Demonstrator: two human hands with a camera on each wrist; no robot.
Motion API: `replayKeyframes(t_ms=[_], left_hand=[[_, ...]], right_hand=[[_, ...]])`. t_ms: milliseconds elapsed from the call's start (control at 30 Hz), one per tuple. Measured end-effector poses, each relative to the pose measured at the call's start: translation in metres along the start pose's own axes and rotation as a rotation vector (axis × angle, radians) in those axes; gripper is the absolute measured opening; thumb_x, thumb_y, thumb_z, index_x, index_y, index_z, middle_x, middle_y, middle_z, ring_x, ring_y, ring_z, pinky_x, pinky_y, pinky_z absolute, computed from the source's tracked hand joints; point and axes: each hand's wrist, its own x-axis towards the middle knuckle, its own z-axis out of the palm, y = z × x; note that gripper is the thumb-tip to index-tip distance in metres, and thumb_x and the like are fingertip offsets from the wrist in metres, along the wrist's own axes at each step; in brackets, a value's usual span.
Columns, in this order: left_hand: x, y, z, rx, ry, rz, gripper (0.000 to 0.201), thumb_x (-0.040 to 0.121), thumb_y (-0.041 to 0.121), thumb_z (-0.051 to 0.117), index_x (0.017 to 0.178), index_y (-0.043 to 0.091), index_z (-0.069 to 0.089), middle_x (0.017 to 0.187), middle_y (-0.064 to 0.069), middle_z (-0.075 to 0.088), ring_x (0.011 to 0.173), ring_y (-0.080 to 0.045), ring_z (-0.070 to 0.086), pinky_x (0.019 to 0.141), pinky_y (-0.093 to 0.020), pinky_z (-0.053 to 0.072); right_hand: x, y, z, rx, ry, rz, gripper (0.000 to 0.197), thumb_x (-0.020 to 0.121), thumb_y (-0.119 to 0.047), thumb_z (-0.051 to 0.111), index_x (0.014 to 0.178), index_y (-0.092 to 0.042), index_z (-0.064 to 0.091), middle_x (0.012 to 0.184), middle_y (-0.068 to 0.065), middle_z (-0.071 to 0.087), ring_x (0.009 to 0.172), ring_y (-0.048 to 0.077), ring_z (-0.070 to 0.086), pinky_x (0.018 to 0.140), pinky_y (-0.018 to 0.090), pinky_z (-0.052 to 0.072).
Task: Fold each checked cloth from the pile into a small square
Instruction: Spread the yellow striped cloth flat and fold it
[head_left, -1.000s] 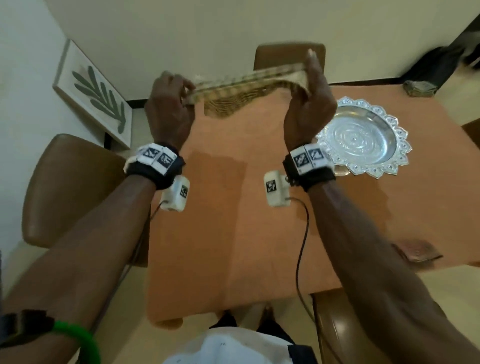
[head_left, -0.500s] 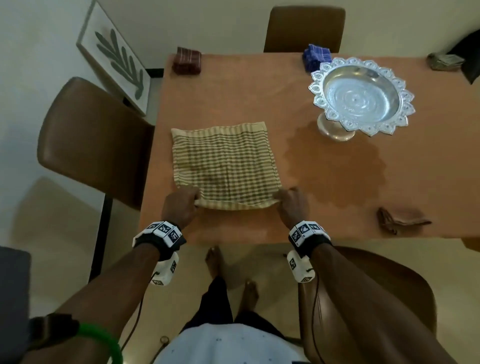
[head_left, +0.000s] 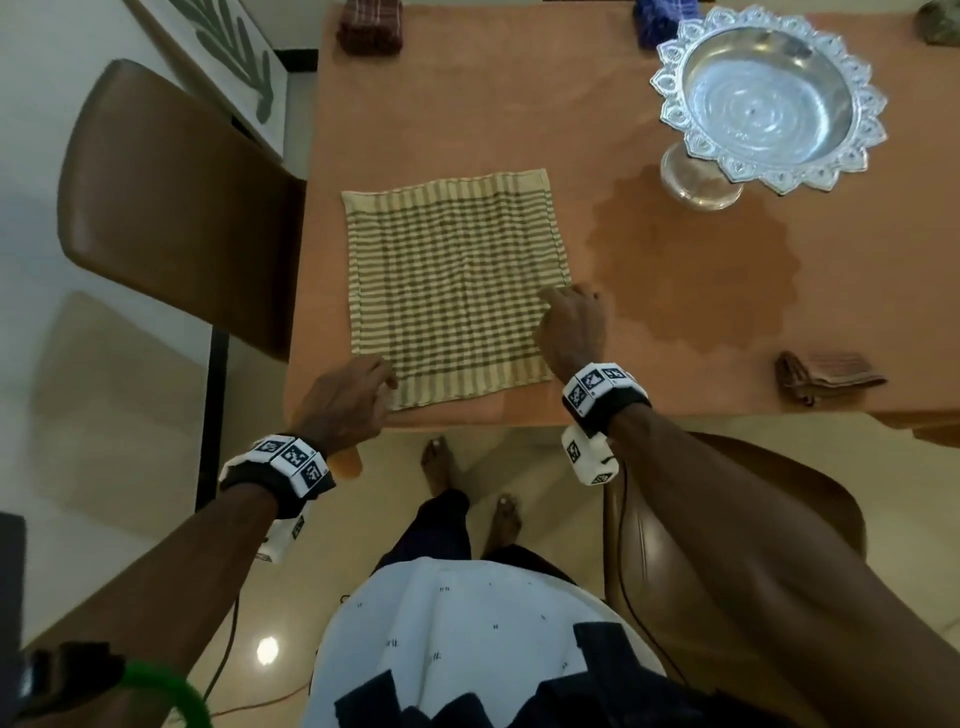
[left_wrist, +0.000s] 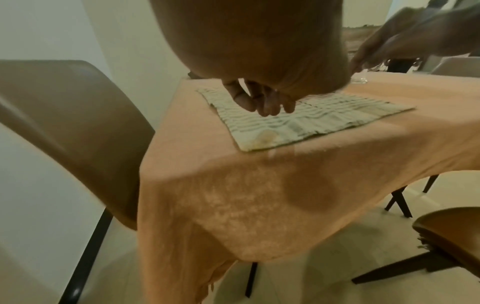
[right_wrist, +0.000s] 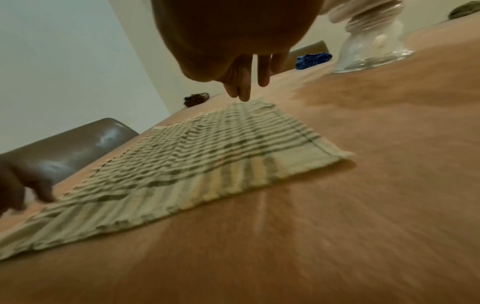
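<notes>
A beige and olive checked cloth (head_left: 452, 291) lies spread flat near the front left corner of the orange table (head_left: 675, 364). My left hand (head_left: 358, 395) hovers at the cloth's near left corner, with relaxed fingers (left_wrist: 262, 102) pointing down at the cloth (left_wrist: 324, 121) and gripping nothing. My right hand (head_left: 571, 322) is over the right edge, halfway up. Its straight fingers (right_wrist: 246, 86) reach down to the cloth (right_wrist: 194, 164), and I cannot tell if they touch it.
A silver pedestal bowl (head_left: 769, 98) stands at the back right. Folded cloths sit around the table: maroon (head_left: 370, 26), blue (head_left: 660, 21), brown (head_left: 826, 374). Brown chairs stand at the left (head_left: 171, 208) and the near right (head_left: 727, 519).
A second ago both hands held the cloth up in the air. They laid it on the table, let go of the near corners, and the right hand slid forward along the right edge.
</notes>
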Motion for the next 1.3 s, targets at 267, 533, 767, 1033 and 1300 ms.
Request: replayKeyframes(t_ms=[267,533,767,1033,1300], left_hand=[[0.161,-0.019,0.004,-0.135,0.120,-0.355,0.040,0.102,0.035,0.049,0.126,0.004,0.056,0.121,-0.018,0.061,0.111,-0.036,0.056,0.089,-0.046,0.045],[0.221,-0.069,0.034,-0.206,0.195,-0.448,0.061,0.106,0.045,0.030,0.154,0.007,0.028,0.164,-0.013,0.019,0.152,-0.027,0.013,0.124,-0.044,0.014],[0.206,-0.096,0.034,0.028,0.173,-0.471,0.065,0.105,0.053,0.023,0.157,0.014,0.018,0.165,-0.010,0.014,0.153,-0.024,0.010,0.124,-0.044,0.010],[0.204,-0.100,0.032,0.087,0.166,-0.439,0.064,0.105,0.050,0.026,0.158,0.015,0.017,0.165,-0.009,0.013,0.153,-0.024,0.010,0.124,-0.045,0.010],[0.220,-0.064,0.030,0.071,0.171,-0.462,0.065,0.105,0.045,0.020,0.156,0.005,0.019,0.165,-0.014,0.013,0.153,-0.027,0.009,0.124,-0.050,0.006]], right_hand=[[0.098,-0.071,0.056,0.160,-0.322,-0.005,0.058,0.105,-0.032,0.037,0.151,0.001,0.026,0.158,0.021,0.026,0.147,0.035,0.023,0.121,0.046,0.020],[0.181,-0.071,0.095,0.079,-0.417,-0.186,0.065,0.106,-0.044,0.021,0.157,-0.007,0.007,0.165,0.012,0.000,0.152,0.028,-0.004,0.124,0.043,0.000],[0.189,0.027,0.079,-0.067,-0.291,-0.032,0.075,0.101,-0.059,0.010,0.158,-0.011,0.002,0.165,0.009,-0.005,0.152,0.023,-0.009,0.124,0.040,-0.005],[0.174,-0.056,0.108,-0.009,-0.344,-0.290,0.064,0.106,-0.047,0.023,0.157,-0.010,0.014,0.165,0.008,0.007,0.153,0.022,0.000,0.124,0.037,-0.004],[0.174,-0.013,0.072,0.027,-0.272,-0.081,0.067,0.105,-0.050,0.017,0.158,-0.010,0.005,0.165,0.009,-0.002,0.153,0.024,-0.006,0.124,0.041,-0.003]])
